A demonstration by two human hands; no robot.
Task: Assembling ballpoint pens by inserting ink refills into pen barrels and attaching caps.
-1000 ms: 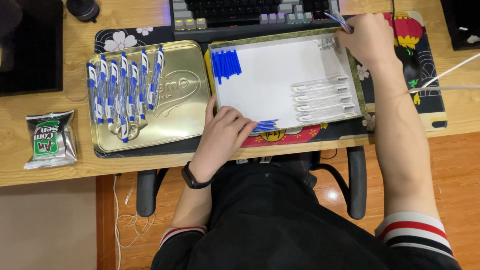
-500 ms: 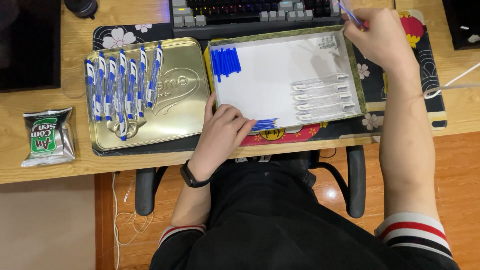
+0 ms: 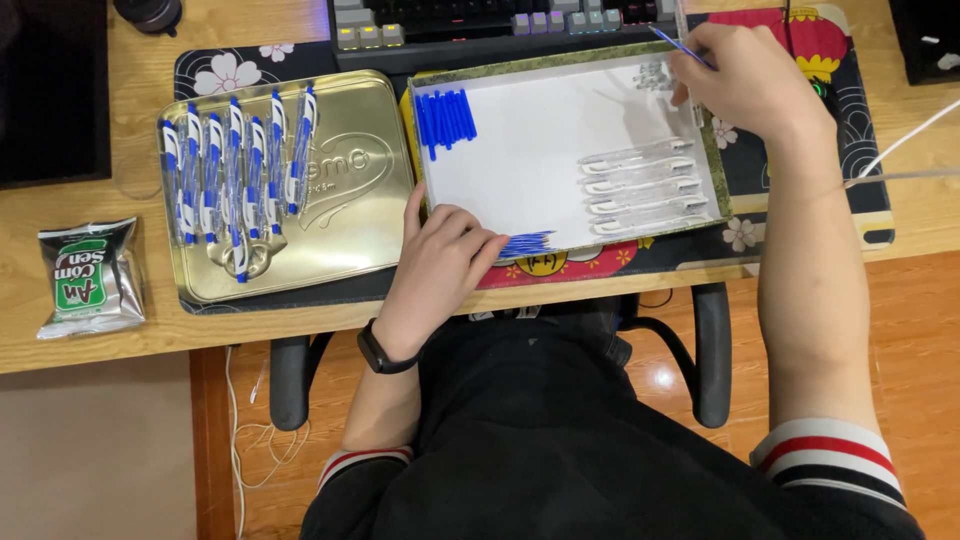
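Nearest to me, my left hand [image 3: 440, 265] lies curled over the near edge of the white-lined shallow box [image 3: 530, 170], fingers loosely bent and close together. The fingertips rest at a small bundle of blue refills [image 3: 525, 243] lying on the box's near rim. I cannot tell whether any refill is actually pinched or only touched.

Inside the box, toward its right side, four clear pen barrels [image 3: 640, 185] lie parallel, just beside one another. At the far left corner sits a neat row of blue pen parts [image 3: 445, 117]. To the left of the box, a gold tin lid [image 3: 330, 240] carries a row of finished blue-and-white pens [image 3: 235, 170], side by side. A green snack packet [image 3: 85, 275] lies well apart at the desk's left.

Farthest out, my right hand [image 3: 745, 80] is at the box's far right corner, closed in a narrow pinch on a thin blue refill [image 3: 675, 45] that slants up toward the keyboard [image 3: 500, 20]. A small heap of what look like springs [image 3: 655, 75] lies just beside that hand; too small to be sure.

Judgement on technique: assembly appears to be in hand. I would keep the pinch near the refill's end, hold the left hand steady on the box so it does not slide, and avoid sweeping the barrels out of line.
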